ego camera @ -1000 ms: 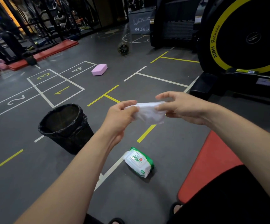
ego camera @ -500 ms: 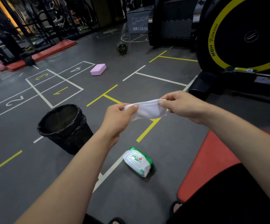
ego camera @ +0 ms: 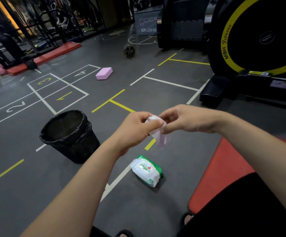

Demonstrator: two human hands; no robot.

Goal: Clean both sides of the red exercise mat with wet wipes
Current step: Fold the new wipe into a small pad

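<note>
My left hand and right hand both pinch one white wet wipe above the floor; the red exercise mat lies at my right, the wipes pack below.

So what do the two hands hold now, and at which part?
Both the left hand and the right hand pinch one white wet wipe at its bunched top; its lower end hangs free.

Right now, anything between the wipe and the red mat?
Nothing visible. Both hands, left and right, pinch the wipe in the air; the mat lies lower right, open floor between. The pack sits left of that path.
</note>
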